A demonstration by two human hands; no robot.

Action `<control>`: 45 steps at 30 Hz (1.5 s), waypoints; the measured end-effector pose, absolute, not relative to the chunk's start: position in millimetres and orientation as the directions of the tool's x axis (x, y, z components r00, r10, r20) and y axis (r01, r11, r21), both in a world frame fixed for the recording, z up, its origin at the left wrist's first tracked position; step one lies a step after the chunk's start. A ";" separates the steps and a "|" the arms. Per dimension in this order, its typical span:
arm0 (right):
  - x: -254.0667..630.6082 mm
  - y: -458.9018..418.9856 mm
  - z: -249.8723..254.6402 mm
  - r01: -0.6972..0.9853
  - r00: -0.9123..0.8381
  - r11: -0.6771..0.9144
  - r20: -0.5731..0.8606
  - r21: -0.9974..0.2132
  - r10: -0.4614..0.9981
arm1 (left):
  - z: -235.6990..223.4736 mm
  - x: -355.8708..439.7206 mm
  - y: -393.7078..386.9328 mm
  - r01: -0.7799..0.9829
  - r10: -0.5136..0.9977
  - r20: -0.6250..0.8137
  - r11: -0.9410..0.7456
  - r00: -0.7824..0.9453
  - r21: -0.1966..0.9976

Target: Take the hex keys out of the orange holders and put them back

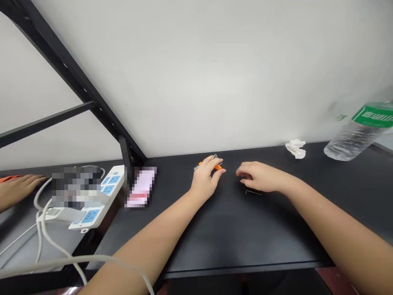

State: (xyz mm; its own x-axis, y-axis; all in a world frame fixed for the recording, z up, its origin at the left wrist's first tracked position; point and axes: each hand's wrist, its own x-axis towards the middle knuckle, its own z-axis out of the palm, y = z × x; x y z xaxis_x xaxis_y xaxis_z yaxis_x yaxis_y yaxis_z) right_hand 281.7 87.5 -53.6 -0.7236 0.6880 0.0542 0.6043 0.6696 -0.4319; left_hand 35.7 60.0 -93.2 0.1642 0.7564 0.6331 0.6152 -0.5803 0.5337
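My left hand (206,177) rests near the back of the black table, its fingers curled round a hex key set (218,166) with an orange holder and silver metal rods. Most of the set is hidden under the fingers. To the right, my right hand (258,176) hovers low over the tabletop, fingers bent and thumb apart, with nothing visible between them. Just below its fingertips lies a thin L-shaped hex key (254,192) on the table.
A crumpled white tissue (296,148) and a large clear bottle with a green label (353,137) stand at the back right. On the left are a blurred-out phone (141,186), a white power strip (106,192), loose cables and a black metal frame (82,88). Another person's hand (23,186) is at the far left.
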 end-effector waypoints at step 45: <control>237.1 63.1 -67.5 0.130 -0.185 0.449 0.424 -0.884 0.887 | -92.4 40.2 53.0 0.659 0.837 0.509 -0.499 0.200 0.562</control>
